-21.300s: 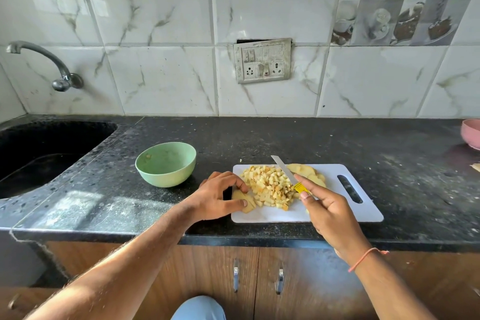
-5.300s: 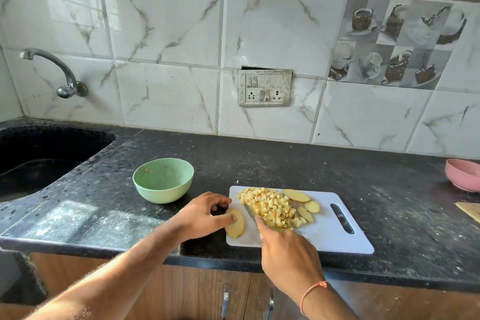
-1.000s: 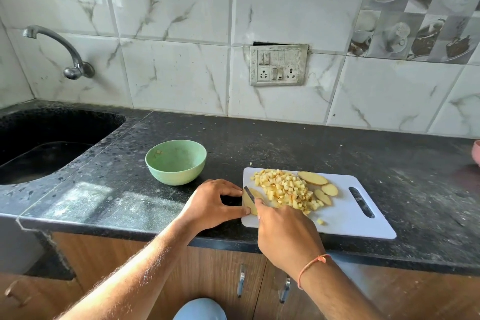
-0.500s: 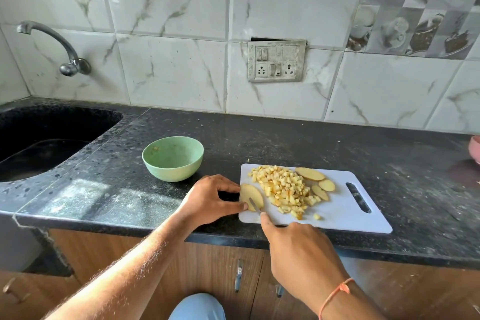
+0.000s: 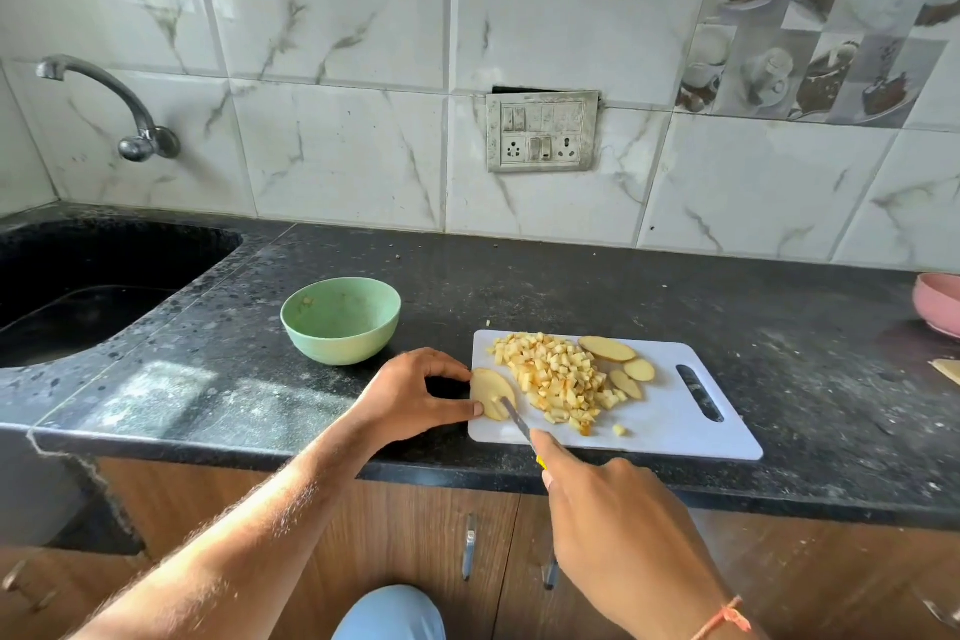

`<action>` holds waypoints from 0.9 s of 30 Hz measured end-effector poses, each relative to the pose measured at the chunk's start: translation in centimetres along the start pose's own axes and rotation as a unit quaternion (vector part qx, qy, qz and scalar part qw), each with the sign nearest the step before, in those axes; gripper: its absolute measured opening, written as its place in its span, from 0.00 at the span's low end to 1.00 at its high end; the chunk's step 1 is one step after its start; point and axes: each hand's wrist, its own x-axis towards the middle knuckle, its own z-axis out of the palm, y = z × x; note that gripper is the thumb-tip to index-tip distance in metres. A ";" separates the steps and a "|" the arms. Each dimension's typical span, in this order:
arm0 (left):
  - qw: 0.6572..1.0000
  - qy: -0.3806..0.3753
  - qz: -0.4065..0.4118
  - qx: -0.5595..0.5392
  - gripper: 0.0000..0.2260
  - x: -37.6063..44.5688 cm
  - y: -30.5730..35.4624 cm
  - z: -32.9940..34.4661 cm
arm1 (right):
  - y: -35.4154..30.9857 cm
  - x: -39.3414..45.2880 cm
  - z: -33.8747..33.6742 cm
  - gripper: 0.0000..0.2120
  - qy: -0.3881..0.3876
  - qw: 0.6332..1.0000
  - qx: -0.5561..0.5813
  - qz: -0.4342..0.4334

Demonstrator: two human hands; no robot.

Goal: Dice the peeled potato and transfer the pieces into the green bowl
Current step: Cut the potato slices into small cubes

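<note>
**Item: potato slice under the blade, lower centre of frame**

I am logging the potato slice [image 5: 490, 392] first: it is lying flat at the left end of the white cutting board [image 5: 675, 426], just left of the diced pile [image 5: 558, 382]. I am judging it light, firm and wet-faced, so likely slippery; it wants holding at its left rim, well clear of the cutting line.

The left hand [image 5: 410, 392] is doing that, thumb and forefinger spread apart and pinching the slice's left edge from above and below, the other fingers curled over the counter.

The knife [image 5: 515, 417] is lying with its tip on the slice, its blade running down-right into the right hand [image 5: 623, 530]. That hand is gripping the yellow handle, forefinger stretched along the spine, the rest folded round and mostly hidden.

Three uncut slices [image 5: 607, 348] are waiting right of the pile, so I am reckoning the dicing part-done.

The green bowl [image 5: 340, 320] is standing up-left of the board, apart from it, holding no dice that I can see, only specks. The cubes will be loose and scatter-prone when moved.

Outward: black speckled countertop [image 5: 571, 286], sink [image 5: 93, 291] at left, pink bowl [image 5: 943, 309] at the right edge.
</note>
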 end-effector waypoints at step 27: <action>0.999 0.024 0.028 -0.004 0.35 0.2 -0.8 0.3 | -1.5 1.6 -1.5 0.27 0.051 0.998 -0.037 0.008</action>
